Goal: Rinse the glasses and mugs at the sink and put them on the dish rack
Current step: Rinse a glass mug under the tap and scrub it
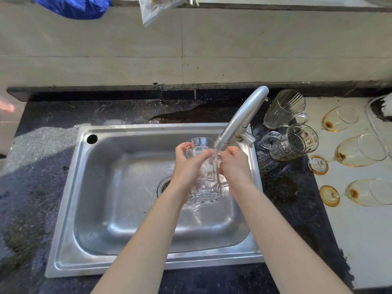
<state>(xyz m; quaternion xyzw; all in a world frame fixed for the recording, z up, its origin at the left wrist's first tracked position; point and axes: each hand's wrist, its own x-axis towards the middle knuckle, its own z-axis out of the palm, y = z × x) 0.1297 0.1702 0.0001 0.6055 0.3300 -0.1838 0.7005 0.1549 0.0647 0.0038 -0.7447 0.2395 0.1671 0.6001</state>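
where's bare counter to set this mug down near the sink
Left of the sink, the dark counter is bare. The strip behind the sink is free too, but a puddle lies there. Right of the faucet is crowded: two glass mugs, then three stemmed glasses on their sides.

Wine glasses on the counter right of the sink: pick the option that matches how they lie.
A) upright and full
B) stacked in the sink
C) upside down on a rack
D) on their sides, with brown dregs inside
D: the wine glasses lie on their sides on the pale counter, each with a brownish stain in its bowl.
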